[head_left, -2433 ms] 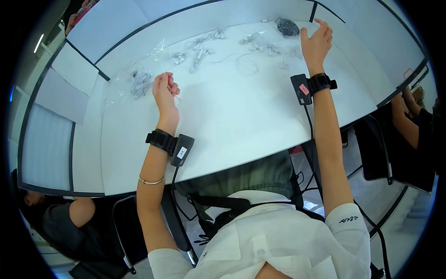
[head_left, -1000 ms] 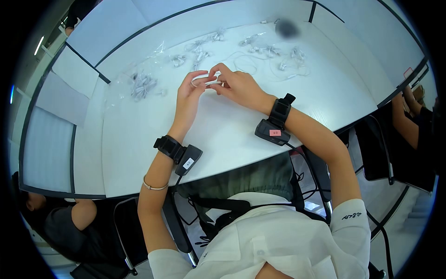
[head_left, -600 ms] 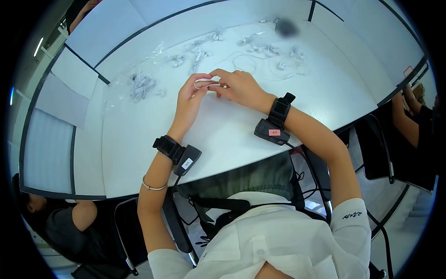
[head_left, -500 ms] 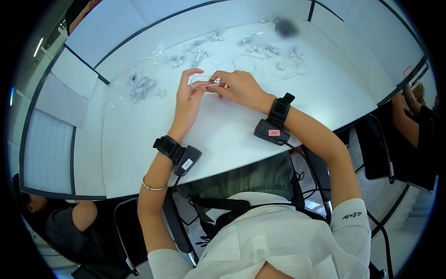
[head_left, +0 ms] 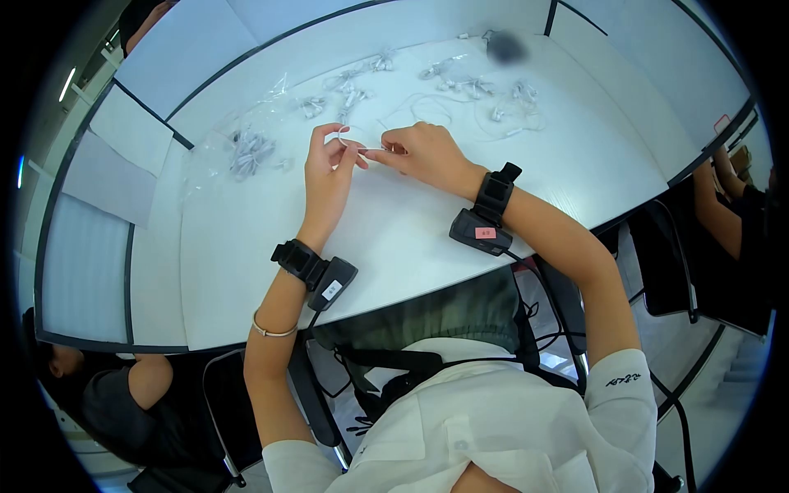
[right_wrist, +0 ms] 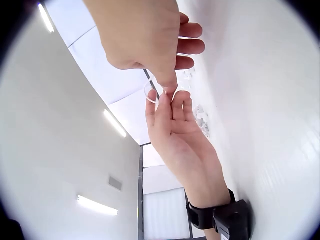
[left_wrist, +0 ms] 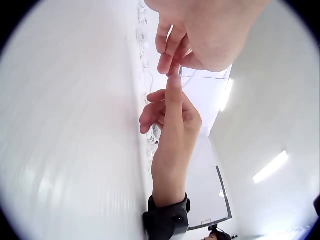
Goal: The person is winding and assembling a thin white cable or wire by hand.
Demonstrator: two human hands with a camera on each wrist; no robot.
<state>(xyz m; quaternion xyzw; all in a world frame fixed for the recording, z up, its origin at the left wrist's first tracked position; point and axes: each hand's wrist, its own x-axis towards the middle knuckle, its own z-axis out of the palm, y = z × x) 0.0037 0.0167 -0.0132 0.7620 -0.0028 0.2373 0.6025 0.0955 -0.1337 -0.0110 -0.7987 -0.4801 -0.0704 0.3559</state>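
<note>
Looking down from the head view, we find a thin white cable (head_left: 376,149) between the two hands, raised above the table (head_left: 411,246). The left hand (head_left: 328,185) pinches it near the tips of thumb and finger, and a small loop of it passes beside the raised index finger. We judge that this finger is lifted so the loop can stay round and open. The right hand (head_left: 431,158) pinches the cable from the other side, with thumb and fingertip nearly meeting the left fingertips. Its other fingers are bent away, perhaps to leave the view and the pinch free. The short piece between both hands looks straight, so it seems that they hold it under light tension; what the closed fingertips cover, we cannot tell.

Beyond the hands, a loose cable (head_left: 433,97) lies in wide curves on the table. A coiled cable (head_left: 312,106) and other small bundles rest near the back, apart from each other, which probably prevents tangling. To the left we see a thicker cable bundle (head_left: 251,154) beside clear plastic, and at the back a dark object (head_left: 506,49), too blurred to name.
</note>
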